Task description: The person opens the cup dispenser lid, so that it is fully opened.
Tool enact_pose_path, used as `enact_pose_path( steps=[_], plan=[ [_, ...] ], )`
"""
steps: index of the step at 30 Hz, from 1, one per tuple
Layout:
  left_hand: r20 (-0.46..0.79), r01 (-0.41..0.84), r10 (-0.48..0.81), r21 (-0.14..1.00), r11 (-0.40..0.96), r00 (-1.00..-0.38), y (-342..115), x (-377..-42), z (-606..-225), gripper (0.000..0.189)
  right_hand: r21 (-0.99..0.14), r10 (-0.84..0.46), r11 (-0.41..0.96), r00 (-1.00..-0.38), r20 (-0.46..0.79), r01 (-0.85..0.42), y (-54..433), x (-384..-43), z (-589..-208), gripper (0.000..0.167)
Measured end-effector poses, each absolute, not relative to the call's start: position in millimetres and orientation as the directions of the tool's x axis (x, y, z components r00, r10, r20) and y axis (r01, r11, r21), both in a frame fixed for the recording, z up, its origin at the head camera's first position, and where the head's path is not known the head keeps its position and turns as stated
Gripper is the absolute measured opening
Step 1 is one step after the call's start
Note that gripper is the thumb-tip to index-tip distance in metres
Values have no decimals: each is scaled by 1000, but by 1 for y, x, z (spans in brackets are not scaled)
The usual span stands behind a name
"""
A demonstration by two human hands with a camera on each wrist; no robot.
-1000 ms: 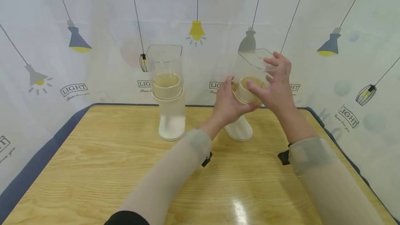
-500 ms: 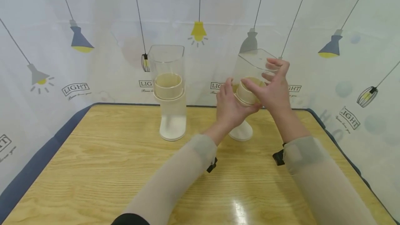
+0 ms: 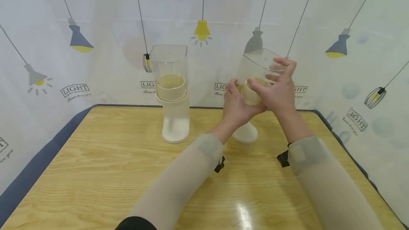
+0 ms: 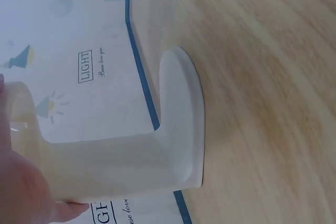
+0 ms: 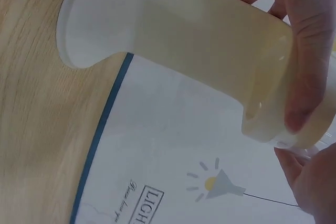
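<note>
A cream stand with a round foot (image 3: 245,133) and a ring collar (image 3: 250,95) bears a clear square-topped container (image 3: 255,61), on the right in the head view. My left hand (image 3: 236,105) grips the collar, thumb in front and fingers behind. My right hand (image 3: 279,93) holds the container's right side, its thumb over the cream cup inside. In the left wrist view the stand's column (image 4: 115,161) rises from a foot on the table, the left hand (image 4: 23,187) at its top. The right wrist view shows the right hand (image 5: 320,182) below the collar ring (image 5: 278,103).
A second, matching stand (image 3: 175,123) with its own clear container (image 3: 169,56) stands upright to the left. Both are near the back edge of the wooden table (image 3: 112,162). Close behind hangs a white curtain (image 3: 223,3) printed with lamps.
My left hand has shifted slightly right around the collar, covering more of the stand. The right hand has come a little lower and left, its upper fingers now further down the container.
</note>
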State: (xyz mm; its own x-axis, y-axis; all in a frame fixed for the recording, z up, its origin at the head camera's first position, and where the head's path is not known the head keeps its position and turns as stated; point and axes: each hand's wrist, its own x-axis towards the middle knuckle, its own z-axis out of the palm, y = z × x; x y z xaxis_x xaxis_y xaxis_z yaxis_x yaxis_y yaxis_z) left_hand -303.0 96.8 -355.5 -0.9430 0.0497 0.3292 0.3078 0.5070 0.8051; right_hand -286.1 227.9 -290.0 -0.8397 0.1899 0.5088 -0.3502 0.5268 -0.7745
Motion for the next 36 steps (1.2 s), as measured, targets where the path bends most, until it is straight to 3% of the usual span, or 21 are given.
enact_pose_path(
  steps=[9,24,36],
  plan=[
    [323,305,49,818,488,-945,96,-304,-355,132,-842,293,438,-835,465,-315,224,-291,-287,85],
    [318,300,64,782,546,-946,91,-304,-352,131,-803,175,487,-863,475,-343,224,-285,-279,90],
    [308,300,78,785,542,-948,87,-305,-353,131,-832,212,484,-886,413,-272,225,-284,-276,85]
  ],
)
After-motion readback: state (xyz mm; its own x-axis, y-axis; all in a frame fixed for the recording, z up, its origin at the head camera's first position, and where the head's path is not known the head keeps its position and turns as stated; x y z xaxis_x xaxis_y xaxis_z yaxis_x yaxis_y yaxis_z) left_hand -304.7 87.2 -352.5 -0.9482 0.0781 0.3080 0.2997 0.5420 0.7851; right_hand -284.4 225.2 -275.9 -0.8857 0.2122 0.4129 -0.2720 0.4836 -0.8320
